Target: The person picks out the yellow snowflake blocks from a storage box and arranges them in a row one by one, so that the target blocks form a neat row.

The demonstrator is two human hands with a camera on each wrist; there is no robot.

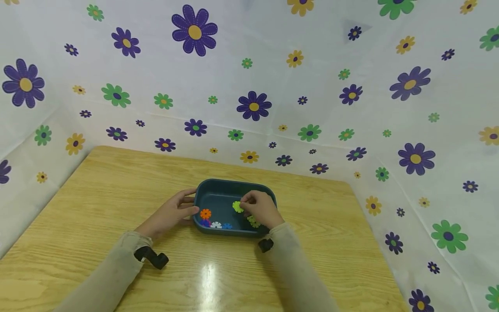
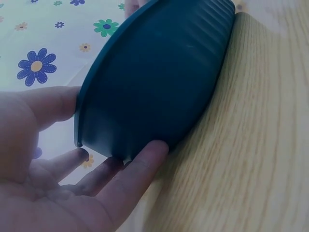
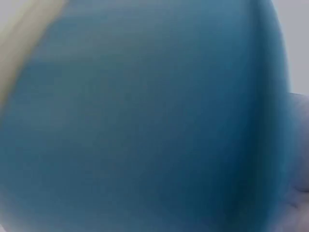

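A dark teal plastic tray with rounded corners sits on the table. My left hand holds its left end, the thumb over the rim and the fingers against the outer wall. Over the tray's inside, my right hand pinches a yellow-green notched plastic disc between thumb and fingertips. In the tray's left front corner lie an orange disc, a dark blue one, a white one and a blue one. Olive-yellow discs lie partly hidden beneath my right hand.
The wooden table extends around the tray. A white sheet printed with flowers hangs behind the table and along both sides. Black straps circle both sleeved wrists. The right wrist view is blurred, filled mostly by the tray's outer wall.
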